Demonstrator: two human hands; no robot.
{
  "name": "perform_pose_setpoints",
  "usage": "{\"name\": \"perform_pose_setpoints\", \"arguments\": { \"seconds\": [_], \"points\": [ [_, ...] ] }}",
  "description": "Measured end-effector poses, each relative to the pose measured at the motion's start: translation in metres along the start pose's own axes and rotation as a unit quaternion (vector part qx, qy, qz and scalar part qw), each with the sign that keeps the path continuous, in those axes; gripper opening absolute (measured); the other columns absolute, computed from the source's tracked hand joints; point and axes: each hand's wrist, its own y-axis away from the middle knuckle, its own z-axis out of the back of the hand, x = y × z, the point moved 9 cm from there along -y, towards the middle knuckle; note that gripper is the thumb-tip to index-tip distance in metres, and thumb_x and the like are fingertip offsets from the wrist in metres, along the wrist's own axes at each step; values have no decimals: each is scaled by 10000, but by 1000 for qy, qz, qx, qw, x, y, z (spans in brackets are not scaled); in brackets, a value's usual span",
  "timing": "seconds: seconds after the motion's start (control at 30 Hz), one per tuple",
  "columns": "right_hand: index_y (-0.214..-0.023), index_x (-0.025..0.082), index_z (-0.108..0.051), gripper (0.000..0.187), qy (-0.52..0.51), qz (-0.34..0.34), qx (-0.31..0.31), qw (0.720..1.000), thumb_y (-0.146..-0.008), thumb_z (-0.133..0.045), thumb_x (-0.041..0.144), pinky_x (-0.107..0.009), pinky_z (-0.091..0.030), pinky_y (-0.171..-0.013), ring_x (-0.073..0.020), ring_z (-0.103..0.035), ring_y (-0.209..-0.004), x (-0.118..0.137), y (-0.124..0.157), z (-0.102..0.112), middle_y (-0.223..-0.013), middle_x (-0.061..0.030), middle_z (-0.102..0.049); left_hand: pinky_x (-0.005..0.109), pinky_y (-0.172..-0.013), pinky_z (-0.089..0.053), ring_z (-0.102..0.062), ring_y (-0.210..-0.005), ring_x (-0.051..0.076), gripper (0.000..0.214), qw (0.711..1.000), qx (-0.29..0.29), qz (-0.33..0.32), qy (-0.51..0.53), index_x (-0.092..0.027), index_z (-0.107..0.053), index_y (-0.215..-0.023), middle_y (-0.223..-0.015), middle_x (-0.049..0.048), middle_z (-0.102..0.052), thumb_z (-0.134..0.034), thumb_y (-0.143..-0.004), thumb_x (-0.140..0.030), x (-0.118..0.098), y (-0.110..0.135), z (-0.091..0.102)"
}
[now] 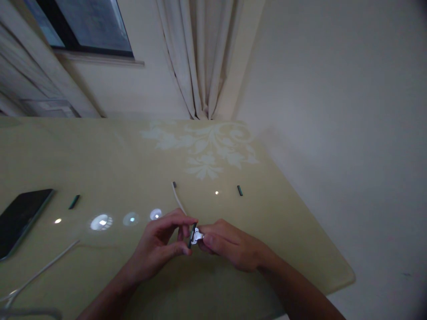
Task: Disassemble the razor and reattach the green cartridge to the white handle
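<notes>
Above the counter (110, 173), our left hand (160, 238) pinches a small dark strip (192, 236) by its ends, apparently touching the shiny metal piece (197, 236) that our right hand (235, 244) grips, so we seem to be working the two together, which calls for steady alignment.

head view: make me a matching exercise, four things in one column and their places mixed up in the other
1. silver piece
2. dark-screened device
3. window
4. pale floral pattern

A. on the table, by the picture's left edge
B. upper left, behind the table
C. on the far part of the tabletop
D. in the grip of the right hand

Pairs: 1-D, 2-A, 3-B, 4-C
</notes>
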Motion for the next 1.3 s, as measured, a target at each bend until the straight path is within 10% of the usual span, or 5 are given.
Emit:
{"name": "perform_pose_setpoints", "arguments": {
  "seconds": [1.3],
  "points": [
    [-849, 214, -462, 501, -10, 1, -37, 999, -1144, -326, 596, -289, -324, -671, -138, -385, -678, -4, -2, 2, -746, 40, -421, 279, -688, -484, -601, -746, 165, 401, 1000, 2, -3, -2, -234, -860, -1147, -787, 20, -642, -979, -777, -333, 1, 1, 4]
  ]
}}
